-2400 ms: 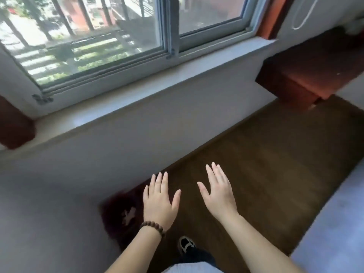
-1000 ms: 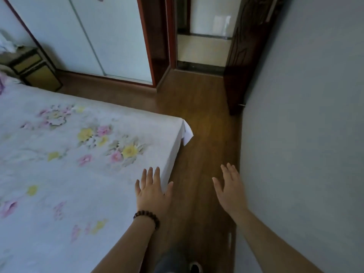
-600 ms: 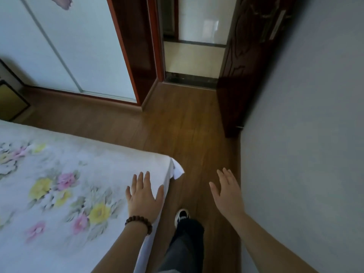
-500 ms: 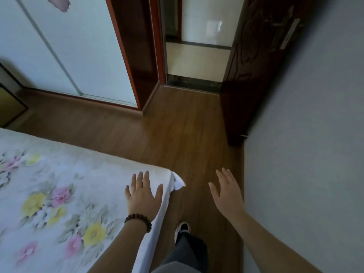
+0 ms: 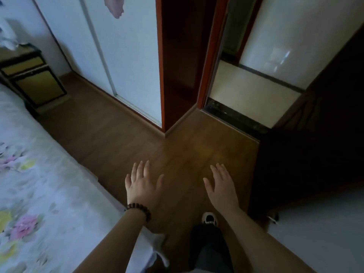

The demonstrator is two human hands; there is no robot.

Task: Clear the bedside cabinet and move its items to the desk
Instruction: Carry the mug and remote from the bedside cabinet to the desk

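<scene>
My left hand (image 5: pixel 142 187) and right hand (image 5: pixel 221 187) were spread flat in the lower middle of the frame, fingers straight, carrying nothing, over the wooden floor (image 5: pixel 122 138). The bed (image 5: pixel 35 194) filled the lower left. The bedside cabinet (image 5: pixel 33 79) stood at the upper left, something pale and blurred on top. I judged the walk best steered left round the bed corner, both hands free for picking up

Count of things in the bedroom
Two bare hands, left hand (image 5: pixel 142 187) and right hand (image 5: pixel 221 187); one brown beaded bracelet (image 5: pixel 138 210); one dark-framed yellow-panelled bedside cabinet (image 5: pixel 31 77); one floral-sheeted bed (image 5: pixel 35 194); one black-and-white shoe (image 5: pixel 209 218); one dark wooden door (image 5: pixel 315 138).
</scene>
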